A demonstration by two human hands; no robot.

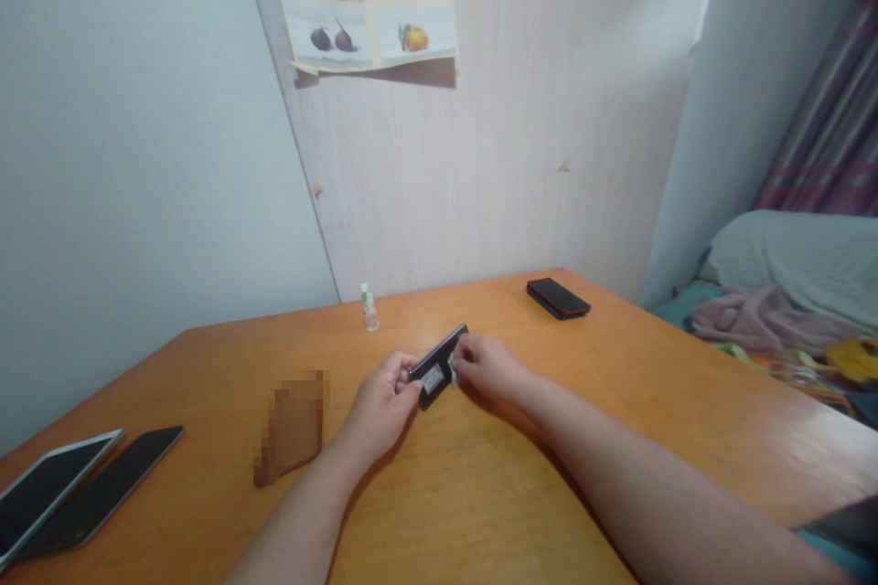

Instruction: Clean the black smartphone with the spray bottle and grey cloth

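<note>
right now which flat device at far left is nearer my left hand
The black device, toward your left hand; the white-framed device lies farther left.

from the head; facing forward, downward; table near, wall beyond

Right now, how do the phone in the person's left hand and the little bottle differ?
The phone is dark, while the bottle is clear with a pale top. The phone is flat and slab-like; the bottle is narrow. The left hand holds the phone at a tilt, but the bottle stands on the table. Neither lies flat.
</note>
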